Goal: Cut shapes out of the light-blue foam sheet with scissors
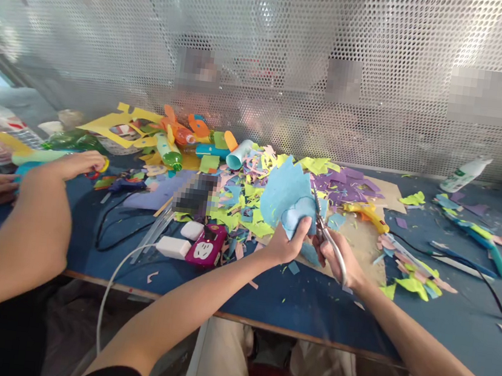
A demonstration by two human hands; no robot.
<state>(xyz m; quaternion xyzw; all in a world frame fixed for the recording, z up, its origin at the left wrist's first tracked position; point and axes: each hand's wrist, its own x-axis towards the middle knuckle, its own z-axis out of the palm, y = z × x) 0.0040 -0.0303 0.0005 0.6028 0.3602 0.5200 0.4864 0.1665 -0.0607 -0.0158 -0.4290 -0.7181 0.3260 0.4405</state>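
Note:
My left hand grips a light blue felt sheet by its lower edge, thumb on top. The sheet's upper edge is cut into jagged points. A smaller, paler blue rounded piece lies over it under my thumb. In my right hand is a pair of scissors with pale handles. Their blades point up along the sheet's right edge. Whether the blades are closed on the felt I cannot tell. Both hands are held over a brown board strewn with scraps.
Green, pink and purple scraps cover the table's middle. A yellow glue gun lies right, its black cord trailing. A white bottle leans at the back. Left are a magenta power strip, orange-trimmed bottles and a co-worker's arms.

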